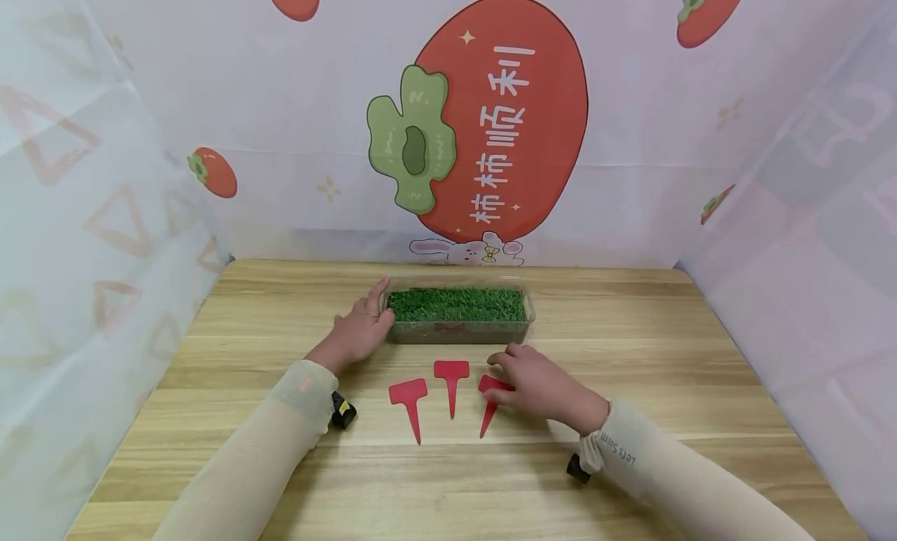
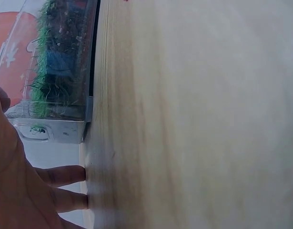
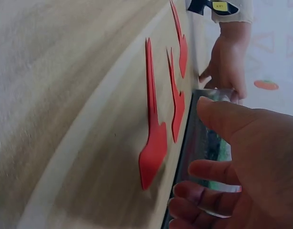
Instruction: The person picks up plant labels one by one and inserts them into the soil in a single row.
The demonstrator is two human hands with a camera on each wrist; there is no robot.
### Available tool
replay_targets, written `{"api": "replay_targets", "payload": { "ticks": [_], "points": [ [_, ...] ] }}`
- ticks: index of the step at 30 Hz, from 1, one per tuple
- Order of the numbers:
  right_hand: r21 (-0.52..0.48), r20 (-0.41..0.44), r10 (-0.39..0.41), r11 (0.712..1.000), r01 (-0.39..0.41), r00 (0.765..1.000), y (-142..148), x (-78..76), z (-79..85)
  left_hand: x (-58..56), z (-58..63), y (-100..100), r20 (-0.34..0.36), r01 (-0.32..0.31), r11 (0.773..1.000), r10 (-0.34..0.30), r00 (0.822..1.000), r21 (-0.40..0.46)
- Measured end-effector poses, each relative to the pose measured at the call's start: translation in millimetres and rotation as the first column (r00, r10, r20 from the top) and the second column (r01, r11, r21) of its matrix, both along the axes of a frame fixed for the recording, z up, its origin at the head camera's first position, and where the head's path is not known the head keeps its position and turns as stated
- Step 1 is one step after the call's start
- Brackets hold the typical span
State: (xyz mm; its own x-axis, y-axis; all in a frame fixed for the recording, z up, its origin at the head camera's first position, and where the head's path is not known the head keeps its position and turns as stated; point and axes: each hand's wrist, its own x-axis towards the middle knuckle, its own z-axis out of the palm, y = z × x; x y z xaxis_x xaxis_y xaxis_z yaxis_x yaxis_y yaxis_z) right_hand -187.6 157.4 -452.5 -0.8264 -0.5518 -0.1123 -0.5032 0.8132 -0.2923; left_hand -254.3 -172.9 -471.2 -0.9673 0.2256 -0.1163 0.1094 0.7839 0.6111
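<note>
A clear plastic bin [image 1: 455, 335] filled with green artificial grass [image 1: 455, 303] stands at the back of the wooden table. My left hand [image 1: 359, 327] is at the bin's left end, thumb near the front corner; in the left wrist view its fingers [image 2: 65, 175] reach down to the tabletop. Three red T-shaped plant labels lie in front of the bin: a left one [image 1: 409, 393], a middle one [image 1: 452, 374] and a right one [image 1: 488, 416]. Over the right label hovers my right hand [image 1: 543, 385], fingers loosely bent and apart, and the label lies flat below it [image 3: 153, 148].
Patterned cloth walls enclose the table, with a large red persimmon print [image 1: 518, 121] on the back one. Both forearms carry pale sleeves, and a small black wrist device [image 1: 343, 410] sits under the left cuff.
</note>
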Motion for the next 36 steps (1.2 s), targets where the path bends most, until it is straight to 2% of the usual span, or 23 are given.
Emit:
{"api": "replay_targets", "payload": {
  "ticks": [8, 24, 36],
  "points": [
    [0.013, 0.065, -0.034, 0.999, 0.033, 0.997, -2.3, 5.8, -9.5, -0.3, -2.8, 0.0, -0.006, 0.005, 1.000, -0.005, 1.000, 0.003],
    [0.081, -0.109, 0.045, 0.996, -0.036, 0.993, -7.5, 11.1, -18.1, 0.4, -1.4, -1.0, 0.023, 0.011, 1.000, -0.011, 1.000, 0.020],
    [0.011, -0.044, 0.007, 1.000, -0.007, 0.999, -12.0, 8.0, -18.6, 0.8, 0.4, 1.0, 0.006, 0.008, 1.000, -0.008, 1.000, 0.026]
  ]
}}
